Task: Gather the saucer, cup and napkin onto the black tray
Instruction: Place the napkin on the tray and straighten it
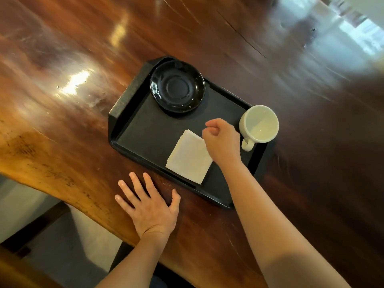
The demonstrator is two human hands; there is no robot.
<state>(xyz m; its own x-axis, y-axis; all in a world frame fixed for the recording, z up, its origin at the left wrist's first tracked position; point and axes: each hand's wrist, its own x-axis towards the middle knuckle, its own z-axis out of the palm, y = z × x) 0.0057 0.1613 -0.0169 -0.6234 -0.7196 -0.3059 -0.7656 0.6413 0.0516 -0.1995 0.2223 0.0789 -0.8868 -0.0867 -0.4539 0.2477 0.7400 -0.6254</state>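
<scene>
A black tray (149, 129) lies at an angle on the wooden table. A glossy black saucer (177, 86) sits in its far left corner. A folded white napkin (188, 157) rests on the tray's near side. A white cup (259, 124) stands empty and upright at the tray's right end, its handle toward me. My right hand (221, 140) hovers over the tray between napkin and cup, fingers curled loosely, holding nothing. My left hand (150, 206) lies flat on the table just in front of the tray, fingers spread.
The polished wooden table (72, 100) has a wavy near edge at the lower left, with the floor and a dark bench below it. Bright reflections lie on the table's far right.
</scene>
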